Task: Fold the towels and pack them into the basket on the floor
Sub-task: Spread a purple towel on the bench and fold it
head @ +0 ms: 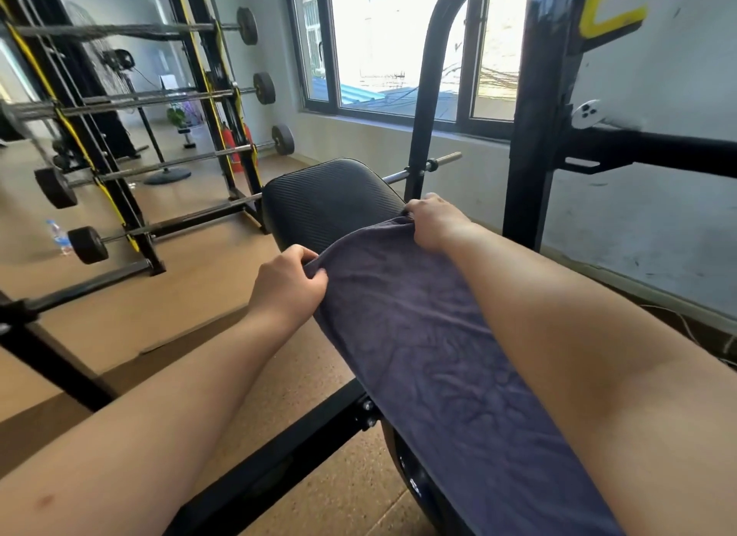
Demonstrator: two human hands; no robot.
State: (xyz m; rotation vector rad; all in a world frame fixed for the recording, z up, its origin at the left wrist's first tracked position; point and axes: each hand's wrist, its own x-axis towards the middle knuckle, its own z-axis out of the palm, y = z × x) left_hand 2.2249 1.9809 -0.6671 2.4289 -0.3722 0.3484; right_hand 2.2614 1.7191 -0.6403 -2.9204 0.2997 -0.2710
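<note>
A dark purple-grey towel (pixel 430 356) lies lengthwise along a black padded weight bench (pixel 327 204), covering most of it. My left hand (pixel 287 284) pinches the towel's far left corner. At the far right corner my right hand (pixel 434 222) grips the towel, fingers curled over its edge. Both forearms stretch out over the bench, the right one lying above the towel. No basket is in view.
The bench's black frame (pixel 530 136) stands upright at the right, with a bare bar (pixel 434 162) behind the bench head. A rack of barbells (pixel 223 92) fills the left. A water bottle (pixel 60 236) stands on the brown floor. Windows line the far wall.
</note>
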